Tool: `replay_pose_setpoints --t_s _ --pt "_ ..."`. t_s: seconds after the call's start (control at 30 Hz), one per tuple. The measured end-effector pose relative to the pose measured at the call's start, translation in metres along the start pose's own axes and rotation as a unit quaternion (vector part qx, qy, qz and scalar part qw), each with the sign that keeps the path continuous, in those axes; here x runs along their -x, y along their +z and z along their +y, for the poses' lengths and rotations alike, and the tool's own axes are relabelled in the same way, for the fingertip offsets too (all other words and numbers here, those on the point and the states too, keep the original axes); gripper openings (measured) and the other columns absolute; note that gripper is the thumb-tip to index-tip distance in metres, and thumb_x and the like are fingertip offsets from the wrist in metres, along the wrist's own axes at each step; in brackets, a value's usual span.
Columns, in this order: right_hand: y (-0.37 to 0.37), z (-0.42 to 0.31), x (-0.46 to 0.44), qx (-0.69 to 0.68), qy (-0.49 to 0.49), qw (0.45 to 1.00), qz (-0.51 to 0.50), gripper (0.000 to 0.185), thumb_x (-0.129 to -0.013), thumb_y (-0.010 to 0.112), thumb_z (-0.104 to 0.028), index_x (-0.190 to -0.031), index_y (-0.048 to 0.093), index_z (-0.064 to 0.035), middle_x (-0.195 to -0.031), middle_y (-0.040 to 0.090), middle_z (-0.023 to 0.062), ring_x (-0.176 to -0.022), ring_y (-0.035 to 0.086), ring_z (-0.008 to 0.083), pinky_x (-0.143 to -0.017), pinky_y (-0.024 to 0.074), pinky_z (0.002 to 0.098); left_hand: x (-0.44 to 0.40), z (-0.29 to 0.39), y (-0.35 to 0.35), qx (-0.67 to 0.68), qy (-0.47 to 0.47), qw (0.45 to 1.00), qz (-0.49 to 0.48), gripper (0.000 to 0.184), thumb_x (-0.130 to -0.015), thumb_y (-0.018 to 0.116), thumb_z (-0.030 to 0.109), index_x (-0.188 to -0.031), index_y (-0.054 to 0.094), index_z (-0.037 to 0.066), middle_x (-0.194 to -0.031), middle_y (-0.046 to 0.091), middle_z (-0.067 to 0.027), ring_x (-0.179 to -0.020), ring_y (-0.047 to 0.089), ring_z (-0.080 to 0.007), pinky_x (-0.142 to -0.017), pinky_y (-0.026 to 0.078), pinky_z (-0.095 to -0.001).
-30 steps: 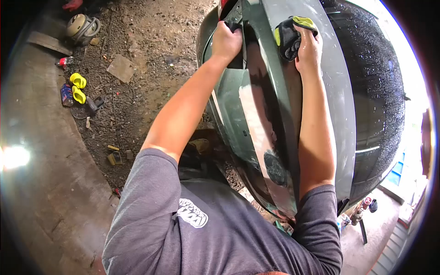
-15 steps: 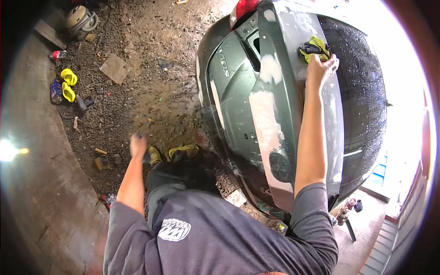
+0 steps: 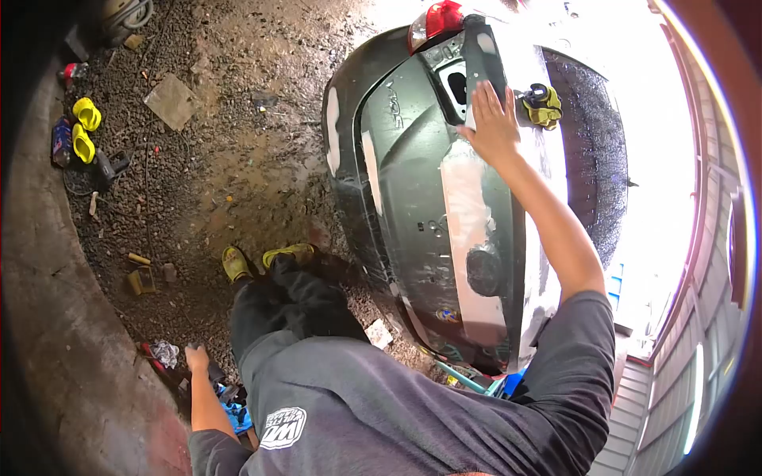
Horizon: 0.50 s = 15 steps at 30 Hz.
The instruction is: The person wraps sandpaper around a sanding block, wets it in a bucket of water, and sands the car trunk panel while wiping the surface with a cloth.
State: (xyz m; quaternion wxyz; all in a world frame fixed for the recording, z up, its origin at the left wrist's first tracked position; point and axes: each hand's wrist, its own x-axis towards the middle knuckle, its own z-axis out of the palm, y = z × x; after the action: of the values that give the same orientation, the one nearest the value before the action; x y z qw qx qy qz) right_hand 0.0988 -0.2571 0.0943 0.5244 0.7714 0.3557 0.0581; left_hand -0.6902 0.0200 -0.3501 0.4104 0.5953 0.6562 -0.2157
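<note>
My right hand (image 3: 494, 131) lies flat with fingers spread on the dark green tailgate (image 3: 413, 174) of a car, covering part of a pale patch (image 3: 468, 198). Just beyond it, a crumpled yellow-green and black fabric bundle (image 3: 544, 109) rests on the upper ledge, apart from the hand. My left hand (image 3: 196, 359) hangs low on the left, closed. A small greyish bit shows at its top, too small to name. Above the right hand is the cut-out for a lamp (image 3: 457, 86), beside a red tail light (image 3: 438, 24).
The wet rear window (image 3: 587, 151) lies to the right. On the gravel at left are yellow clogs (image 3: 84, 131), a dark power tool (image 3: 111, 165) and a flat square slab (image 3: 173, 101). A concrete ledge (image 3: 48, 317) runs along the left; corrugated metal sheeting (image 3: 706, 317) stands at right.
My right hand has let go of the fabric bundle and moved left onto the tailgate, fingers now spread. My left hand has moved down and left. The view has shifted.
</note>
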Motion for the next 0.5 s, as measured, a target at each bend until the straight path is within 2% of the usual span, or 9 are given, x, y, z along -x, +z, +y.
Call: replay_pose_setpoints --t_s 0.03,0.07,0.13,0.27,0.4,0.5 --pt "0.002 -0.004 -0.015 0.002 0.006 1.0 0.009 0.087 -0.099 0.038 -0.065 -0.157 0.029 -0.0012 -0.167 0.022 0.0119 -0.157 0.01 0.0232 -0.124 -0.0005 0.0588 -0.001 0.011 0.008 0.02 0.022 1.0 -0.002 0.036 -0.088 0.065 0.02 -0.115 0.056 -0.002 -0.112 0.067 -0.027 -0.109 0.063 -0.0442 -0.094 0.048 -0.0477" --pt "0.001 -0.008 -0.025 0.014 0.021 1.0 0.0 0.087 -0.1 0.033 -0.066 -0.157 0.027 -0.0005 -0.167 0.02 0.0123 -0.157 0.009 0.0233 -0.124 -0.001 0.0582 0.0 0.029 0.016 0.04 0.044 0.998 -0.004 0.037 -0.089 0.065 0.021 -0.116 0.055 -0.001 -0.111 0.067 -0.0258 -0.108 0.064 -0.0436 -0.093 0.048 -0.0466" --pt "-0.008 -0.016 -0.028 0.029 0.033 0.999 -0.025 0.087 -0.1 0.031 -0.066 -0.158 0.025 -0.0009 -0.168 0.02 0.0123 -0.157 0.01 0.0234 -0.125 -0.0016 0.0578 0.021 0.082 0.008 0.012 0.087 0.996 0.001 0.038 -0.09 0.065 0.021 -0.118 0.054 -0.002 -0.11 0.067 -0.0253 -0.107 0.064 -0.0435 -0.093 0.048 -0.0458" --pt "-0.013 -0.021 -0.012 0.029 0.028 0.998 -0.038 0.088 -0.1 0.031 -0.067 -0.158 0.024 -0.001 -0.167 0.02 0.013 -0.157 0.009 0.025 -0.126 0.0002 0.0535 0.013 0.115 -0.002 0.048 0.159 0.986 -0.023 0.039 -0.091 0.066 0.021 -0.12 0.054 -0.002 -0.109 0.067 -0.025 -0.107 0.064 -0.0432 -0.092 0.048 -0.0459" --pt "-0.012 -0.028 0.004 0.027 0.019 0.999 -0.038 0.088 -0.1 0.032 -0.066 -0.158 0.025 -0.0009 -0.167 0.02 0.014 -0.156 0.009 0.0263 -0.127 0.0022 0.051 0.012 0.11 -0.027 0.056 0.152 0.987 -0.009 0.04 -0.091 0.066 0.021 -0.121 0.054 -0.002 -0.109 0.067 -0.0249 -0.106 0.064 -0.0432 -0.092 0.048 -0.0462" --pt "-0.012 -0.033 0.016 0.03 0.012 0.999 -0.041 0.088 -0.1 0.032 -0.066 -0.158 0.024 -0.0001 -0.167 0.02 0.0148 -0.156 0.009 0.0272 -0.127 0.003 0.0502 0.001 0.075 -0.04 0.046 0.12 0.992 -0.017 0.04 -0.091 0.065 0.02 -0.122 0.053 -0.003 -0.113 0.066 -0.025 -0.107 0.064 -0.0424 -0.092 0.048 -0.0465"
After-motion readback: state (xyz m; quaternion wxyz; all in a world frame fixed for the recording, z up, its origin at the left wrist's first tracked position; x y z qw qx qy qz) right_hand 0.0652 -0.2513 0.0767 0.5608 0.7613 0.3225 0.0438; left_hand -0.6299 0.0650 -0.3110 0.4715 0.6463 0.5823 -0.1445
